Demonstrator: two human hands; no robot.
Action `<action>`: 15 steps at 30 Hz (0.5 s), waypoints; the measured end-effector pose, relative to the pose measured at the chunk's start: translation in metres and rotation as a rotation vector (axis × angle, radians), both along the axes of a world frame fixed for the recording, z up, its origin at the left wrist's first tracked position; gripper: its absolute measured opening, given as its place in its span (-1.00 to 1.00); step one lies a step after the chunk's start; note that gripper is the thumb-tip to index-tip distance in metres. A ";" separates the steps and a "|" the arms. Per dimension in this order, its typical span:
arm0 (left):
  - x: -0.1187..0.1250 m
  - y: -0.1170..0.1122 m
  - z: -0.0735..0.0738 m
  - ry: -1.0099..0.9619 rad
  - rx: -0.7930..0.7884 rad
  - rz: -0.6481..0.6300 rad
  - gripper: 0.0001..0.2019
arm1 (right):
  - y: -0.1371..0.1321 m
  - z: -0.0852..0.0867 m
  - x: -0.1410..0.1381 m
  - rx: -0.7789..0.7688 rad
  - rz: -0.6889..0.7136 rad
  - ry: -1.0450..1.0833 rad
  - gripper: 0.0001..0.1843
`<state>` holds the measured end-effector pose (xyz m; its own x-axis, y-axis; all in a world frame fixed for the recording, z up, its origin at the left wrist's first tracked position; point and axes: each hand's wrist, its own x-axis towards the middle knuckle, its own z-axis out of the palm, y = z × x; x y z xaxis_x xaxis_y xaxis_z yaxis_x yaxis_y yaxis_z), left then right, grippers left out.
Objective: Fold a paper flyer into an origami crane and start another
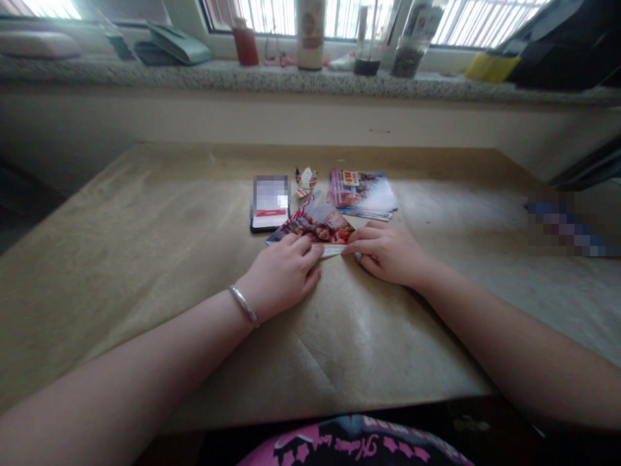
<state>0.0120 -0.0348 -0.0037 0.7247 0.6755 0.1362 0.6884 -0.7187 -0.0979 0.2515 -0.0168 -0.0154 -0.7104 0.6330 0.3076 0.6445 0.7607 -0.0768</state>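
Note:
A glossy printed sheet of paper [315, 217], folded into a triangle with a pale strip along its near edge, lies on the table between my hands. My left hand [281, 272], a silver bangle on its wrist, grips the left part of that near edge with bent fingers. At the right corner my right hand [383, 252] pinches the paper between fingers and thumb; a ring shows on it. Just beyond the sheet stands a small folded paper piece [306, 182]. A stack of printed sheets [363, 193] lies behind my right hand.
A phone [270, 204] with a lit, blurred screen lies left of the sheet, its corner close to the paper. The table [145, 259] has a tan cover. Bottles and a red container [245, 44] line the stone windowsill [194, 74]. A blurred item [572, 226] lies far right.

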 end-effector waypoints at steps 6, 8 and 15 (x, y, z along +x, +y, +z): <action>-0.001 0.000 -0.002 0.004 0.000 0.000 -0.64 | -0.001 -0.002 -0.005 -0.034 0.004 0.005 -0.68; -0.002 0.001 -0.002 0.000 -0.001 -0.002 -0.64 | -0.002 -0.002 -0.007 -0.039 0.010 -0.008 -0.66; -0.001 0.000 -0.001 -0.020 -0.006 -0.005 -0.64 | -0.001 -0.003 -0.012 -0.013 0.038 0.007 -0.65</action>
<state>0.0110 -0.0350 -0.0044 0.7253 0.6726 0.1468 0.6865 -0.7227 -0.0802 0.2392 -0.0182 -0.0185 -0.7320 0.6094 0.3046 0.6145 0.7836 -0.0910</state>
